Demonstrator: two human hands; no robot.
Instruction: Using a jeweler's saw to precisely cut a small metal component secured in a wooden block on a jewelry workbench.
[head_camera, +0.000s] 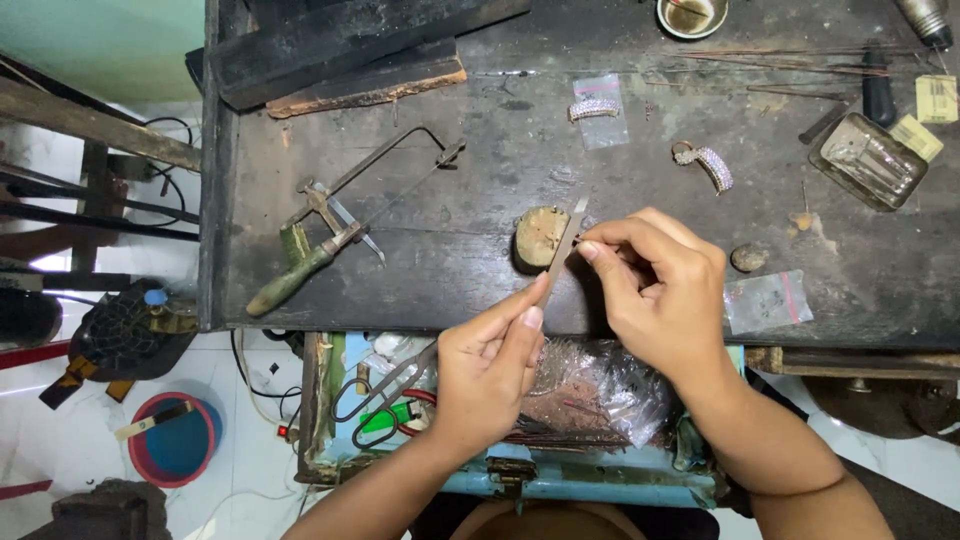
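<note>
My left hand (490, 360) pinches a slim metal file (562, 252) that slants up over the edge of a dark workbench (460, 210). My right hand (655, 285) is closed on a tiny piece at its fingertips, too small to identify, held against the file's upper end. Both meet just in front of a small wooden bench peg (538, 236) on the bench. A stone-set bracelet piece (706, 163) lies farther back to the right, and another (594, 108) lies on a small plastic bag.
A jeweller's saw with a green handle (330, 235) lies at the left. A glass dish (866, 160), rods and a small cup (691, 15) sit at the back right. An open drawer (560, 430) below holds pliers and plastic bags. A red-rimmed bucket (172, 440) stands on the floor.
</note>
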